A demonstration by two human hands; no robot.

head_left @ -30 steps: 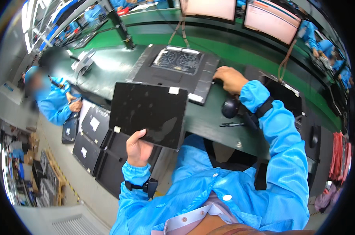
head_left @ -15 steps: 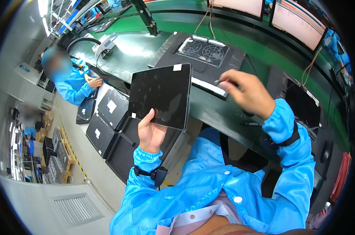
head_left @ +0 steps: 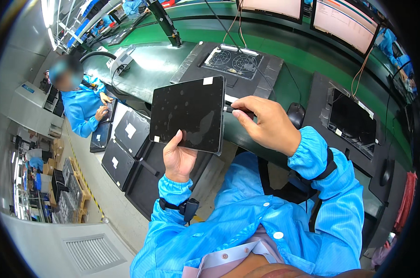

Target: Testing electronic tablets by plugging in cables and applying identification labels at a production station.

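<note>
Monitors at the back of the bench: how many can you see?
2: one monitor at top centre, another monitor to its right; both are cut off by the frame edge, so more may be hidden.

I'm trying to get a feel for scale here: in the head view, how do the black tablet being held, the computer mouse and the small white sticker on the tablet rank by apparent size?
1. Black tablet, largest, though nearest the camera, which inflates it.
2. Computer mouse, farther back and partly hidden.
3. White sticker, smallest.
</note>
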